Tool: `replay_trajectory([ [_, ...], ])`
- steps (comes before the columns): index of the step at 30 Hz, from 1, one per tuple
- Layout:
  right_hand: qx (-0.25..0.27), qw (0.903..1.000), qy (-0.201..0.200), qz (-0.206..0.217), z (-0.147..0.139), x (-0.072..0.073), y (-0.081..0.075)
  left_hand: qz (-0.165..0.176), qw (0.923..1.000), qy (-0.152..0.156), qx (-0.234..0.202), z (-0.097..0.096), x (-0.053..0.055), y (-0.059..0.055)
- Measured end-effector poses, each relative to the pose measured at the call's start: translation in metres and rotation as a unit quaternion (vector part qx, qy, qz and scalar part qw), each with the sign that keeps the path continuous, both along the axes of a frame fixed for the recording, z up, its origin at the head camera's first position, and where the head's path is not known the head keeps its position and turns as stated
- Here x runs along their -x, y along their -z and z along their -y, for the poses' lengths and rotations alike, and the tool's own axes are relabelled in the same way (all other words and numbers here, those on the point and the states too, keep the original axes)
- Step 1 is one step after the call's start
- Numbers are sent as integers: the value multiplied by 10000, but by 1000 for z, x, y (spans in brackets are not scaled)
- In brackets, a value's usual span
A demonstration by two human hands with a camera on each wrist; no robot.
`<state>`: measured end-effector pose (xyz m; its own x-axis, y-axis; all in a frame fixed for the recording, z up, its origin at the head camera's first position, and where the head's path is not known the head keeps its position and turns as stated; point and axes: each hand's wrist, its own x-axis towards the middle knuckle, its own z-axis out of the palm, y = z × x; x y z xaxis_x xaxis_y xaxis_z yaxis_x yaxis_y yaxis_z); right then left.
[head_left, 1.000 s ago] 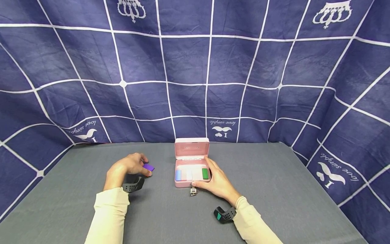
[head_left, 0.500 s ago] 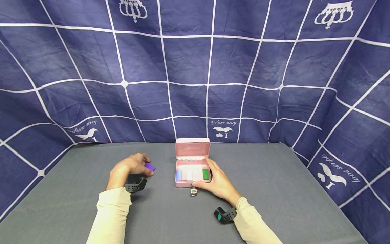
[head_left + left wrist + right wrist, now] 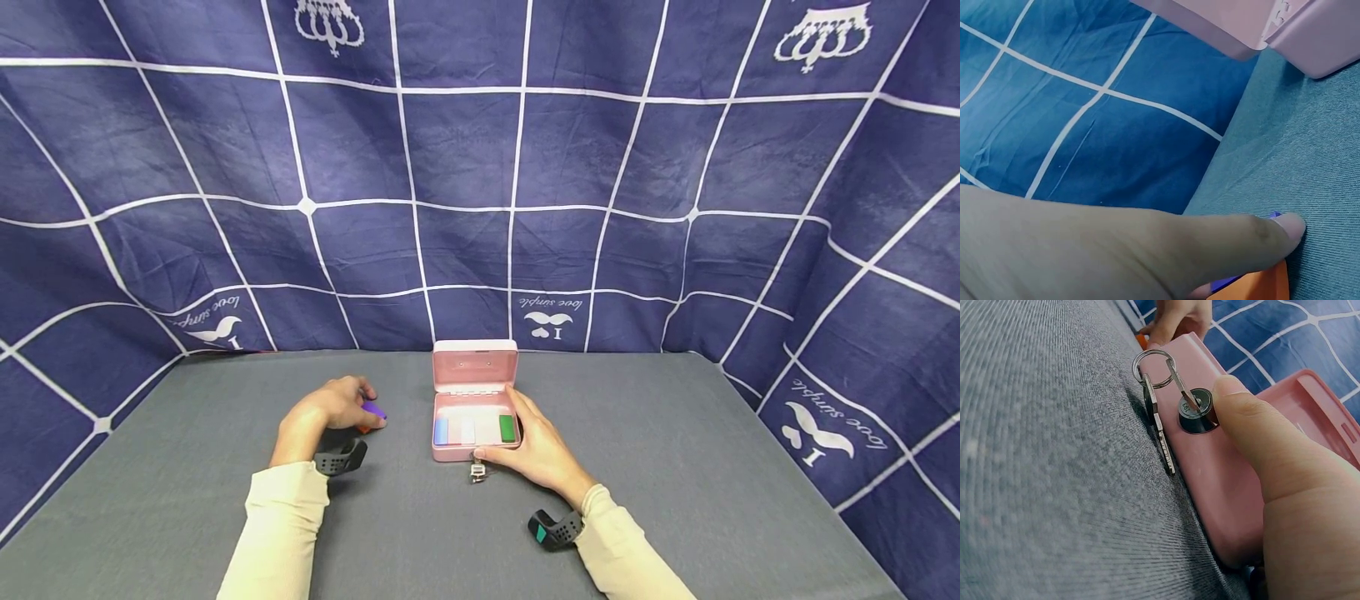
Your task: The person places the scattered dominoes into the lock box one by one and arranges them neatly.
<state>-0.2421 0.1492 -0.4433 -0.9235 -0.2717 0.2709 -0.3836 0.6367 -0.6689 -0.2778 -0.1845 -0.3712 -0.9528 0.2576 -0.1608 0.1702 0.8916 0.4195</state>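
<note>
A pink lockbox (image 3: 444, 452) with a hinged lid (image 3: 475, 360) stands open on the grey surface. Inside lie a light blue block (image 3: 441, 432), a white block (image 3: 468, 432) and a green block (image 3: 507, 428). My right hand (image 3: 542, 446) grips the box at its right end, thumb on the front wall beside the lock (image 3: 1196, 419). A key sits in that lock, and another key (image 3: 1161, 440) hangs from the ring. Left of the box, my left hand (image 3: 334, 407) pinches a purple block (image 3: 373, 409) and an orange block (image 3: 1260, 284), largely hidden by thumb and palm.
A dark blue cloth (image 3: 465, 167) with white grid lines hangs behind the grey surface (image 3: 420, 533) and along both sides. Black bands (image 3: 557, 530) sit on both wrists. The raised lid stands between the box and the cloth.
My left hand has shifted slightly right toward the box, the purple block moving with it. The right hand stays on the box.
</note>
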Motion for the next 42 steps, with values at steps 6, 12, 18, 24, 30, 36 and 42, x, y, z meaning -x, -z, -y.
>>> replay_trajectory([
  [6,-4,10000,5,26,0,-1,0,-20,10000,0,-46,-2,1,3],
  [12,3,10000,-14,12,0,0,0,-30,9998,64,-160,-1,1,3],
  [18,-9,10000,2,-16,0,0,0,-72,9997,132,-203,-1,1,2],
  [24,-13,10000,2,-2,0,1,1,-26,9997,88,-243,-1,1,1],
  [30,-46,10000,17,-2,0,1,2,-73,9995,75,-308,-1,2,2],
  [36,-52,10000,30,38,0,1,2,-113,9988,163,-453,-2,4,2],
  [42,-46,10000,24,19,0,1,1,-172,9986,230,-440,-3,4,0],
])
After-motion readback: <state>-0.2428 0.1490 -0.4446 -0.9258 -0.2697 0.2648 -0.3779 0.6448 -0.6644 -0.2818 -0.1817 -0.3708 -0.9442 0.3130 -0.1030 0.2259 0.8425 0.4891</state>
